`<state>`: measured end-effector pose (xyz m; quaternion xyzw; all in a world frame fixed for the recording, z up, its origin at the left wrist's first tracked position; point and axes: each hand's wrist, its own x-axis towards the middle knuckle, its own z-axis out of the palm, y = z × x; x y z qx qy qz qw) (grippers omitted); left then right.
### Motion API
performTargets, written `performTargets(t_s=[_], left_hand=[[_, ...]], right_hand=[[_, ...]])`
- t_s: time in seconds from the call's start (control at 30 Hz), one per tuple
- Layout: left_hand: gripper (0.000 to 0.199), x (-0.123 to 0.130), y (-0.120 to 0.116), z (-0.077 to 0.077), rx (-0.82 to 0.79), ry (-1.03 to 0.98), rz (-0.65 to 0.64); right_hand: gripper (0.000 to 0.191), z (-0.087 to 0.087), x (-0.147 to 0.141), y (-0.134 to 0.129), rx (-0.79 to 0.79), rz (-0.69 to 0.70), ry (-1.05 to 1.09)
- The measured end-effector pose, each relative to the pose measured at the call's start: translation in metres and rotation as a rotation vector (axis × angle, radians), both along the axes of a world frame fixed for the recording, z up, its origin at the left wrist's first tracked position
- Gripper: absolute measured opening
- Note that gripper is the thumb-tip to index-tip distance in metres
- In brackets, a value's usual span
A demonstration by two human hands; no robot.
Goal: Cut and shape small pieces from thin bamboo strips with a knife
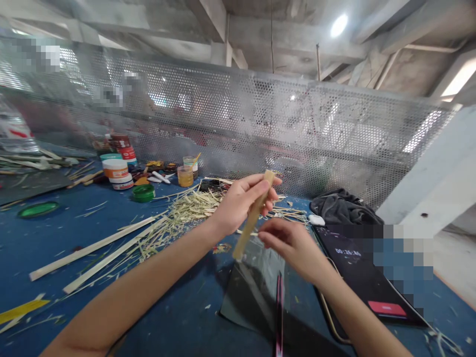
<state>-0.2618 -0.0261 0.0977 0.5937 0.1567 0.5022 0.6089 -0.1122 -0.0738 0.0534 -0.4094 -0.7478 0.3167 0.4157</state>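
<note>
My left hand [241,201] is closed on a flat, pale bamboo-like strip [252,221], thumb on its front face. The strip slants, its upper end past my fingers and its lower end over a dark sheet [247,297]. Just right of the strip is my right hand [292,243], fingers loosely bent and thumb slightly apart. Nothing shows in it, and it seems clear of the strip. A slim pen-like tool or knife with pink edges [279,312] lies on the sheet, pointing away from me.
Thin shavings [193,208] are heaped behind my left arm, beside long pale strips [96,245]. Paint jars [115,168] and a green lid [38,209] stand at left. A tablet-like screen [357,267] and dark cloth [345,207] lie right. A perforated metal panel [238,114] bounds the back.
</note>
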Motion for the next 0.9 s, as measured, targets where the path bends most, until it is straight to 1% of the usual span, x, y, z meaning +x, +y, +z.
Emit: performTargets(t_s=[0.1, 0.17, 0.27, 0.37, 0.47, 0.6, 0.73, 0.8, 0.9], left_hand=[[0.02, 0.001, -0.006, 0.002, 0.184, 0.23, 0.06], [0.022, 0.002, -0.009, 0.002, 0.293, 0.363, 0.088], [0.022, 0.003, -0.013, 0.002, 0.401, 0.47, 0.107], [0.024, 0.005, -0.017, 0.0, 0.444, 0.508, 0.096], [0.028, 0.005, -0.019, -0.001, 0.496, 0.534, 0.103], [0.028, 0.005, -0.019, -0.003, 0.522, 0.564, 0.121], [0.027, 0.003, -0.019, -0.002, 0.548, 0.56, 0.093], [0.026, 0.003, -0.02, 0.0, 0.529, 0.56, 0.08], [0.024, 0.003, -0.019, 0.001, 0.46, 0.542, 0.074]], right_hand=[[0.011, 0.019, 0.018, -0.006, 0.331, -0.289, 0.026], [0.013, 0.028, 0.027, -0.01, 0.547, -0.414, 0.043], [0.011, 0.033, 0.031, -0.014, 0.773, -0.47, -0.042], [0.011, 0.032, 0.029, -0.015, 0.918, -0.47, -0.132], [0.01, 0.03, 0.028, -0.015, 0.979, -0.464, -0.15], [0.007, 0.032, 0.032, -0.016, 0.935, -0.473, -0.184], [0.008, 0.035, 0.039, -0.014, 0.886, -0.368, -0.259], [0.008, 0.035, 0.04, -0.014, 0.881, -0.326, -0.303], [0.007, 0.035, 0.038, -0.013, 0.935, -0.335, -0.333]])
